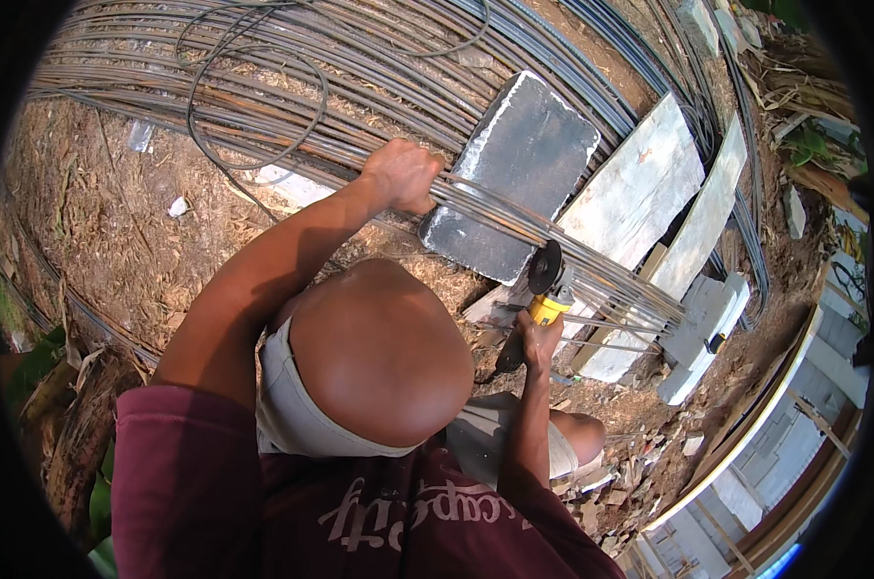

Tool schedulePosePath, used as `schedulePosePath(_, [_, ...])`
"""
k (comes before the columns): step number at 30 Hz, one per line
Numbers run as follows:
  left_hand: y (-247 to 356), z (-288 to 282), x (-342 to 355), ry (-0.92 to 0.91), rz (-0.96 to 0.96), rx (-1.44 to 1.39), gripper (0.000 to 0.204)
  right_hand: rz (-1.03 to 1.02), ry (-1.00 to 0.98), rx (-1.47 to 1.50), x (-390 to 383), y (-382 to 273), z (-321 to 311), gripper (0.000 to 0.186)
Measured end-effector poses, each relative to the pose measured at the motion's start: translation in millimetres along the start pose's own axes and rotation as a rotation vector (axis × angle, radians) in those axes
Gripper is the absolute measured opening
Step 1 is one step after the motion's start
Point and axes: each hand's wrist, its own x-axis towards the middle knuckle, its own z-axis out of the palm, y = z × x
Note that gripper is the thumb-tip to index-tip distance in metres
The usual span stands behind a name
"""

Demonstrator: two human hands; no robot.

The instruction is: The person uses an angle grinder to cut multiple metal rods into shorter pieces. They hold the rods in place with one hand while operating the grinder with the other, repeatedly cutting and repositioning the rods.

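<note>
My left hand (405, 176) is closed in a fist around a bundle of thin steel rods (499, 214), which slants down to the right across a dark slab with chipped white edges (528, 145). My right hand (540, 336) grips a yellow and black angle grinder (550, 307) by its body, lower and to the right. Its dark round disc (545, 267) stands upright beside the rods, near the slab's lower right edge. Whether the disc touches the rods or spins, I cannot tell. The rods' far right ends lie by pale blocks (704, 331).
Long steel bars (360, 68) spread across the far ground, with a wire loop (323, 106) on top. Weathered boards (639, 179) lie right of the slab. My bent knee (379, 338) is close below the rods. Rubble (639, 473) and a curved pale edge (746, 434) are at lower right.
</note>
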Motion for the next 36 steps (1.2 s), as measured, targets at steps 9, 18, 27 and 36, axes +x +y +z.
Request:
schedulePosePath(9, [0,0,0,0.064,0.013,-0.007,0.051,-0.018,-0.009,0.049,5,-8,1,0.040])
schedulePosePath(18, [0,-3,0,0.039,-0.001,0.001,0.053,-0.092,-0.010,0.052,7,-8,1,0.037])
schedulePosePath(27, [-1,-3,-1,0.038,0.012,-0.013,0.053,-0.152,-0.027,0.112,20,14,-1,0.045])
schedulePosePath(36, [-1,1,0,0.079,0.011,-0.005,0.048,-0.081,-0.005,0.044,13,-2,0,0.046])
